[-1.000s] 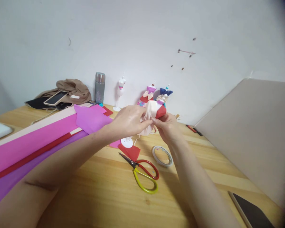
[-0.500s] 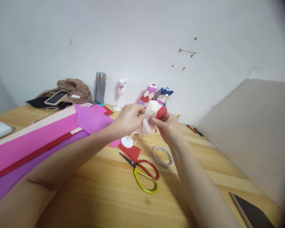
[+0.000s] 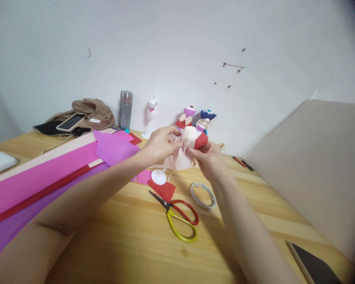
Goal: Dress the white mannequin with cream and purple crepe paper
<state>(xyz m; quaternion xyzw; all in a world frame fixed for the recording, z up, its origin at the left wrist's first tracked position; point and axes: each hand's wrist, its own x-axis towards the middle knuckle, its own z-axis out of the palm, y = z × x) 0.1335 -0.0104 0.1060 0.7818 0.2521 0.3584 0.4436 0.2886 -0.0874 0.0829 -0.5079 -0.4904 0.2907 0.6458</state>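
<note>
Dressing step, seemingly: right hand clamped on small tilted mannequin in pale-pink and red paper above pale wooden table; left hand beside it, grip untellable; next calls for gentle smoothing.

Craft table in plain room: coloured paper sheets, scissors, tape roll, small dressed mannequins.

Wooden tabletop: pale, streaked grain
Scissors: flat, near tape roll
Paper strips: stretched along left
Flask: upright at back
Phone: flat, lower right
</note>
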